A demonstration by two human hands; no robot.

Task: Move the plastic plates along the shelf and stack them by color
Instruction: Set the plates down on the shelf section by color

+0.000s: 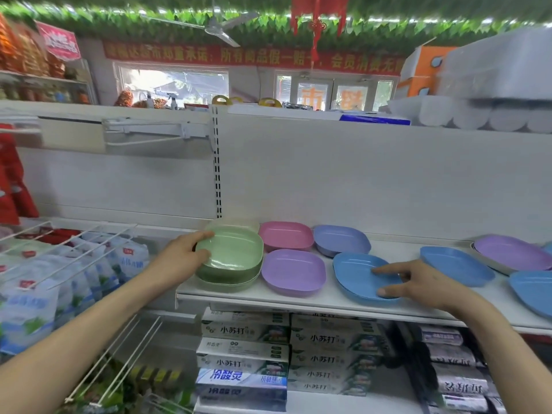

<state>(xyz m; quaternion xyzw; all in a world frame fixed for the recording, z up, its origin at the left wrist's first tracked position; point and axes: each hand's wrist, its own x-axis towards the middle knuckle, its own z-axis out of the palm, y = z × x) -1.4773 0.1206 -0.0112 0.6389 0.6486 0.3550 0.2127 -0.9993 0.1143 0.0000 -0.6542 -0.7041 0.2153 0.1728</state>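
Plastic plates lie along a white shelf (298,297). At the left end sits a stack of green plates (236,258), and my left hand (186,249) grips its left rim, thumb on top. Behind it shows a beige plate (239,224). A pink plate (285,236), a periwinkle plate (340,239) and a purple plate (292,271) lie to its right. My right hand (418,282) pinches the right edge of a blue plate stack (357,274). Further right are another blue plate (455,264), a purple plate (512,252) and a blue plate (534,289) at the frame edge.
Toothpaste boxes (245,348) fill the shelf below. Bagged goods (27,294) hang on wire hooks to the left. The white back panel (358,180) rises behind the plates, with packaged paper rolls (478,115) on the top shelf.
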